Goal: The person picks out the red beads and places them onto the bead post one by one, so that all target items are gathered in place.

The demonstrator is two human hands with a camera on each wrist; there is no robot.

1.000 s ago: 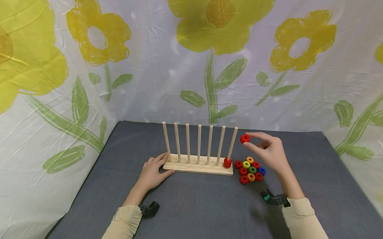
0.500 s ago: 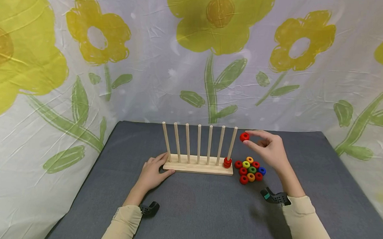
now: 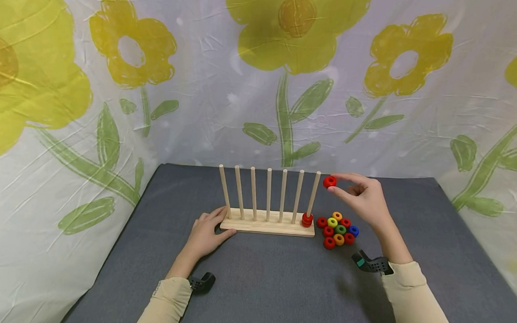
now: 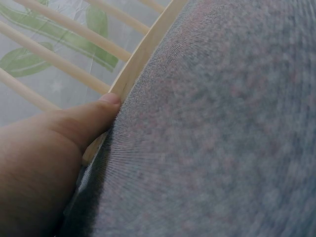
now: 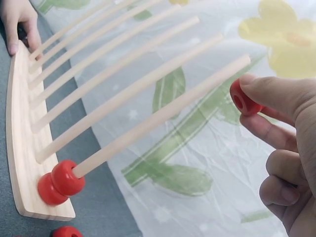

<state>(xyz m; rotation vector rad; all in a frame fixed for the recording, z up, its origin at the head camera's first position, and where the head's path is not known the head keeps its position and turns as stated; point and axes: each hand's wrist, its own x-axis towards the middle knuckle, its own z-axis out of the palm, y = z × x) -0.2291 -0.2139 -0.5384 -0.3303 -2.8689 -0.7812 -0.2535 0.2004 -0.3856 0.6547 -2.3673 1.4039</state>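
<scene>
Between thumb and fingertips, my right hand (image 3: 365, 199) pinches a red bead (image 3: 329, 182) in the air, just right of the rightmost peg's top. In the right wrist view that bead (image 5: 245, 98) is close to the tip of the nearest peg (image 5: 168, 113). A wooden peg board (image 3: 264, 226) with several upright pegs stands on the cloth. Two red beads (image 3: 307, 220) are stacked at the foot of its rightmost peg; the other pegs are bare. My left hand (image 3: 206, 233) grips the board's left end, its thumb (image 4: 106, 106) along the front edge.
A cluster of loose beads (image 3: 340, 229) in red, orange, yellow, green and blue lies right of the board, below my right hand. Dark grey cloth (image 3: 269, 284) covers the table. A flower-printed curtain (image 3: 200, 105) rises behind and at the sides.
My right hand has risen slightly with the red bead and drifted a touch left toward the rightmost peg's top. The left hand and the board have stayed put.
</scene>
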